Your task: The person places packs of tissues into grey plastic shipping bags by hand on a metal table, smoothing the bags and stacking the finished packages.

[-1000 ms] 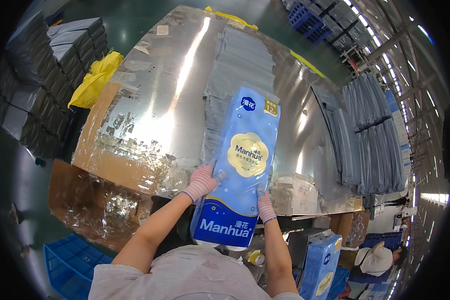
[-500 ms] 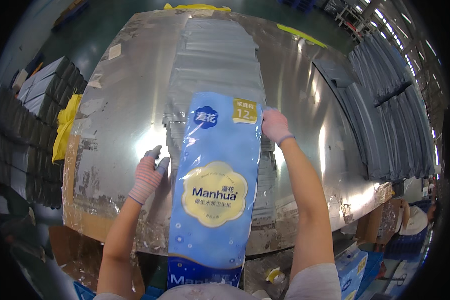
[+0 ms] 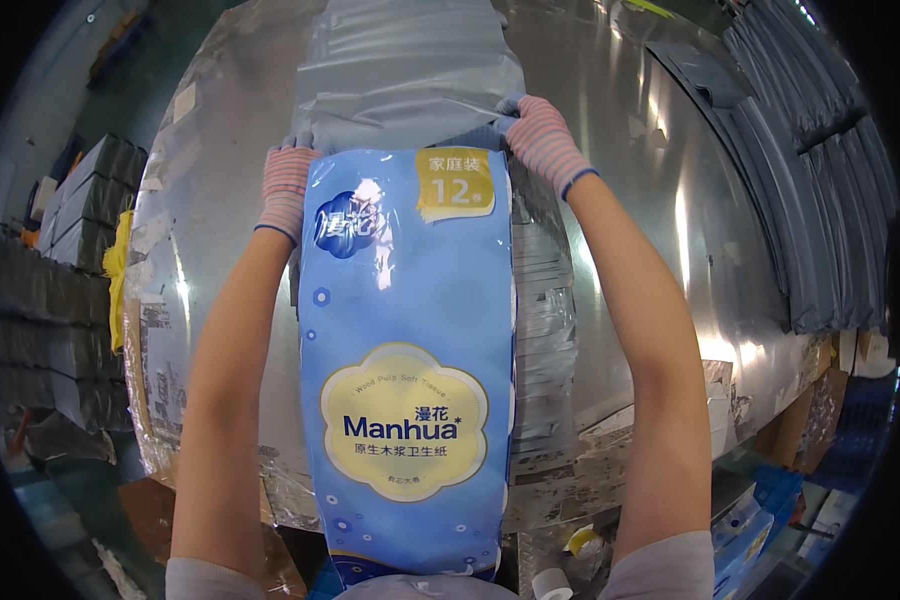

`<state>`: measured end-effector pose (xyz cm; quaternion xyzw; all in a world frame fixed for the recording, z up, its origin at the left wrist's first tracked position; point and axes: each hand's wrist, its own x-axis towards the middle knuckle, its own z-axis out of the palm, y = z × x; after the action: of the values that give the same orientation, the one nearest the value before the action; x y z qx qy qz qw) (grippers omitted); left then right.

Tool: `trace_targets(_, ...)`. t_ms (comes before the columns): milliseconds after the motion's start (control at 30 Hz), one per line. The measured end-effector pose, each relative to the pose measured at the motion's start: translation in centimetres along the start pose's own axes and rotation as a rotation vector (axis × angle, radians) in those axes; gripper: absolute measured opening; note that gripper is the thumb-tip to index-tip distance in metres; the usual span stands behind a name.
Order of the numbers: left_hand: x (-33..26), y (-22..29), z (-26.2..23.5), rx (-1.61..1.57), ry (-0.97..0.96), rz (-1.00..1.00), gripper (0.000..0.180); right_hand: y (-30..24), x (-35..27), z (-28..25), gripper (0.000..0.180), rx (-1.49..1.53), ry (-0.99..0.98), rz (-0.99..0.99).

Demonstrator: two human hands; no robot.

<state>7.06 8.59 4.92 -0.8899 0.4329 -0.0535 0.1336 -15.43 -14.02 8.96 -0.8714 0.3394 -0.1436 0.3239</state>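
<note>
A long blue plastic-wrapped pack of toilet paper lies lengthwise before me, its near end against my body. Beyond its far end is the top grey plastic bag of a stack, its near edge raised and showing a dark gap on the right. My right hand, in a striped glove, is closed on the right side of that edge. At the left side, my left hand, gloved alike, has its fingers bent together at the bag's edge beside the pack's far left corner. The pack partly hides those fingers.
The stack lies on a shiny metal table. Folded grey bags are piled along its right side. More grey bundles stand off the left edge, near a yellow bag. A small white roll sits low at the near edge.
Both hands have moved to the far end of the pack and onto the grey bag's edge. The left hand, apart from the pack before, has closed. The bag's edge now stands raised.
</note>
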Motion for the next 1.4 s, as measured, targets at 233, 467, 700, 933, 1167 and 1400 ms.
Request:
trace_targets(233, -5.6, 1.5, 2.1, -0.664, 0.318, -0.324, 0.028, 0.1, -10.3, -0.2, 0.017, 0.19, 0.176, -0.276)
trace_targets(467, -6.4, 0.4, 7.5, -0.472, 0.042, -0.061, 0.03, 4.7, -9.0, 3.7, 0.02, -0.097, -0.084, 0.007)
trace_targets(700, -17.4, -0.2, 1.8, -0.344, -0.34, 0.114, 0.022, 2.2, -18.7, 2.6, 0.021, -0.246, -0.364, 0.094)
trace_targets(933, -48.9, 1.5, 0.1, -0.584, -0.726, 0.172, 0.029, 1.6, -50.3, 2.5, 0.019, -0.135, -0.768, -0.048)
trace_targets(1167, -57.4, 4.1, 4.2, -0.668, -0.844, 0.275, 0.027, 0.2, -59.0, 7.3, 0.018, -0.332, -0.938, -0.116)
trace_targets(1400, -51.6, 6.6, 5.0, -0.967, -0.292, 0.461, 0.022, -6.4, -54.5, 14.3, 0.034, -0.213, -0.418, -0.271)
